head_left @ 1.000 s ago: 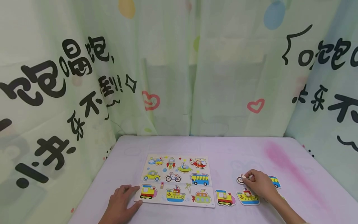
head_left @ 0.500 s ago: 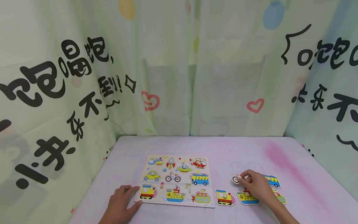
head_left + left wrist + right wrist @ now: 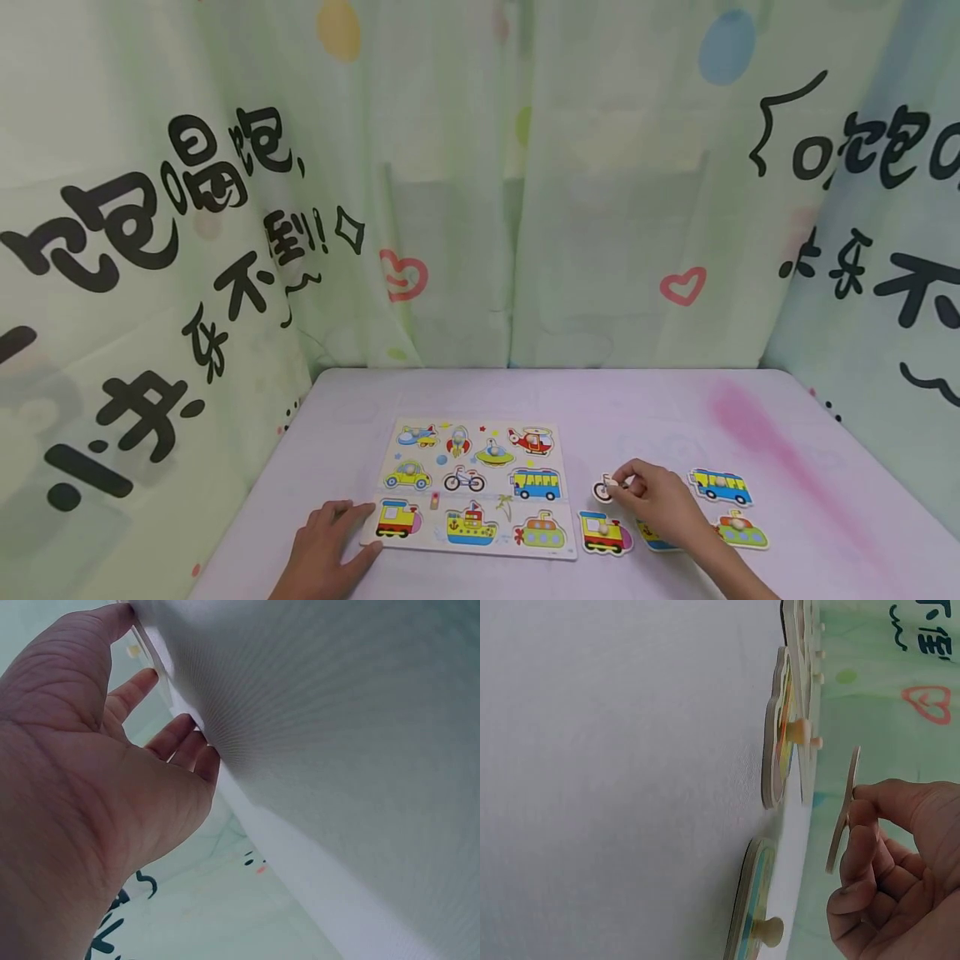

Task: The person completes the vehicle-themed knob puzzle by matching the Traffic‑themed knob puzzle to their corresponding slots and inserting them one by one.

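So the right hand (image 3: 662,504) is pinching the flat, pale wooden bicycle piece with a dark wheel (image 3: 602,488) between thumb and fingertips, other fingers curling in underneath, and the right wrist view is showing that piece hanging clear of the pale lilac counter (image 3: 360,396), just off the right edge of the white rectangular wooden puzzle board (image 3: 427,543). The left hand (image 3: 324,546) isn't gripping anything: thumb and fingers are spreading loosely apart, tips touching the board around its near left corner. A red, yellow and blue wooden train piece (image 3: 604,533) is lying just beside the board's near right corner. To the right of it, a yellow and blue wooden boat piece (image 3: 654,540) is mostly hiding behind the right hand. Over toward the counter's right edge, a blue and yellow wooden bus piece (image 3: 721,486) is sitting farther back, with a green and yellow wooden submarine piece (image 3: 741,530) lying in front. Behind the counter's far edge, a pale green curtain with black characters (image 3: 450,333) is hanging.
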### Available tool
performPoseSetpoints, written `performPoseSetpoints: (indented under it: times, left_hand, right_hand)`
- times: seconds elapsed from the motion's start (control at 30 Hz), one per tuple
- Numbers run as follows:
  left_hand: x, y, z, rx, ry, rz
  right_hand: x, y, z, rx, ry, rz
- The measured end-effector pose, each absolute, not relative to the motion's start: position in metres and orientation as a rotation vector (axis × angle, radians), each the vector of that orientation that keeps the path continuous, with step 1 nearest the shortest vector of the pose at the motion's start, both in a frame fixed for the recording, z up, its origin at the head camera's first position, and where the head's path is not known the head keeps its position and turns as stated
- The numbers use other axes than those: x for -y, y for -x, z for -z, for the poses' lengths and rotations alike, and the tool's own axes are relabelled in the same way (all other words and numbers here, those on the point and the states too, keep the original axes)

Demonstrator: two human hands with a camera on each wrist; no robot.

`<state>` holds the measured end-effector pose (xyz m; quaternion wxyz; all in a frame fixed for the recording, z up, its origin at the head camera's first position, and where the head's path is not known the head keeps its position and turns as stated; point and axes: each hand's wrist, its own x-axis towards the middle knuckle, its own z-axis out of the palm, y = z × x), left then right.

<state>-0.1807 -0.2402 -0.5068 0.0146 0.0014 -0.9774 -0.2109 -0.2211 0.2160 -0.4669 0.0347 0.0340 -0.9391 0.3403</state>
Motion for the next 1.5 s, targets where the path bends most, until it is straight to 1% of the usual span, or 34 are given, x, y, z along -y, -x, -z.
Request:
performPoseSetpoints:
  times: [0.37,0.57,0.8,0.97,1.5]
  left_hand:
    - [0.237,0.179,0.504,3.056,-0.055,0.657]
    - [0.237,0.179,0.504,3.053,-0.036,0.648]
    - [0.238,0.179,0.504,3.049,-0.023,0.649]
    - [0.238,0.179,0.506,3.052,-0.030,0.644]
    - [0.238,0.181,0.505,3.070,-0.060,0.648]
  right_hand:
    - [-0.189,0.210,0.462,2.881,-0.198,-1.111]
    - [-0.175,0.207,0.460,2.884,-0.214,-1.127]
    - [-0.162,0.211,0.458,2.811,-0.395,-1.111]
    - [-0.152,0.215,0.459,2.779,-0.461,-1.153]
    - [-0.125,0.227,0.465,2.749,-0.519,-1.208]
